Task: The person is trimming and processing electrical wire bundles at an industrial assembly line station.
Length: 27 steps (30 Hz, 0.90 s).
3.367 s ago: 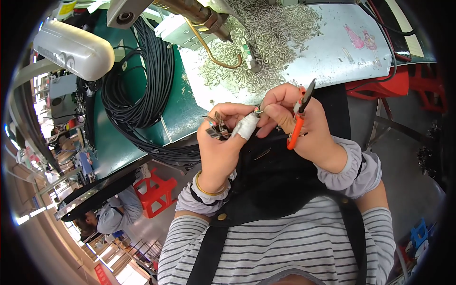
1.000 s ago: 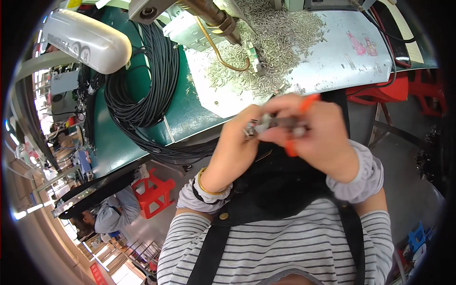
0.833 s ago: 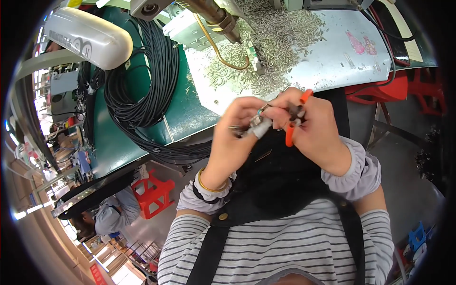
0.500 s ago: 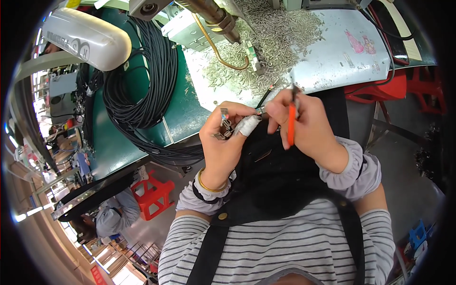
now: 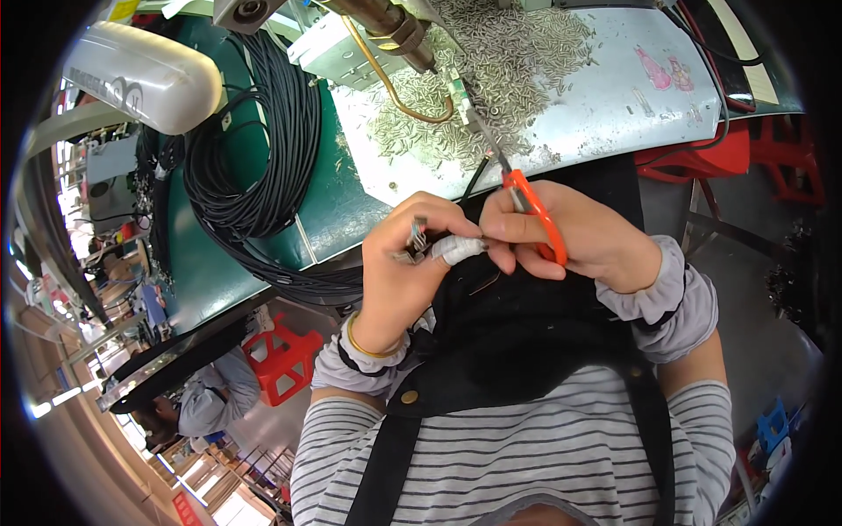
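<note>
My left hand (image 5: 403, 263) is closed, with several small metal connector pieces (image 5: 416, 241) tucked between its fingers and palm. White tape (image 5: 458, 250) wraps its thumb. The thumb and forefinger meet the fingertips of my right hand (image 5: 561, 223); whatever is pinched between them is hidden. Orange-handled scissors (image 5: 545, 215) are held in my right hand, their blades pointing away from me toward the bench. A black cable (image 5: 474, 178) runs behind the fingertips, toward the bench edge.
A heap of small metal pins (image 5: 517, 79) covers the white board (image 5: 614, 114). Above it stands a machine head (image 5: 403, 35) with a copper tube (image 5: 386, 83). A coil of black cable (image 5: 206, 188) lies on the green bench (image 5: 210, 285). Red stools (image 5: 285, 359) stand below.
My right hand has turned, so the scissors now tilt with their blades up and left. Its fingertips have come against my left thumb. My left hand has shifted slightly left.
</note>
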{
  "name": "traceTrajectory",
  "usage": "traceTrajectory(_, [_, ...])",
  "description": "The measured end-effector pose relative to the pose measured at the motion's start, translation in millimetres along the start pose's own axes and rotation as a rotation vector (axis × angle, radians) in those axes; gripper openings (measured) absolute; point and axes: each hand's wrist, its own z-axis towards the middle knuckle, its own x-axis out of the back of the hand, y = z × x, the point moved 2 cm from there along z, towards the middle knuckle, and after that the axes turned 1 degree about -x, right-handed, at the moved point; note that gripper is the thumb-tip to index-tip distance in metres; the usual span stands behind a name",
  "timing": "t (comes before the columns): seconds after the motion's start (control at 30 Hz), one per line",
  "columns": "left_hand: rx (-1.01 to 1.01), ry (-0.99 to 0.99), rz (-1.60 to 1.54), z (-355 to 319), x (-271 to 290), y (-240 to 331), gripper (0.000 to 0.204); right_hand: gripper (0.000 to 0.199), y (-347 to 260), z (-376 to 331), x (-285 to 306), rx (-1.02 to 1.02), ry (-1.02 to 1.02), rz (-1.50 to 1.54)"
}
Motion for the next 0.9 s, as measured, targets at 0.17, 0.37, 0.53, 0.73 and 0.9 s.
traceTrajectory(0.17, [0.668, -0.079, -0.894, 0, 1, -11, 0.017, 0.013, 5, -2, -10, 0.982, 0.564, -1.523])
traceTrajectory(0.37, [0.662, 0.086, -0.491, 3, -2, 0, 0.015, 0.032, -6, -11, -10, 1.092, 0.598, -1.852])
traceTrajectory(0.53, [0.699, -0.009, -0.733, 1, 4, -7, 0.015, 0.023, -3, -14, -10, 1.162, 0.627, -1.839])
traceTrajectory(0.73, [0.227, 0.237, -0.141, 0, -17, 4, 0.016, 0.006, 6, -2, -16, 0.891, 0.645, -1.004])
traceTrajectory(0.9, [0.534, 0.222, -0.342, 0, -8, -1, 0.017, 0.006, 14, 5, -18, 0.641, 0.553, -0.097])
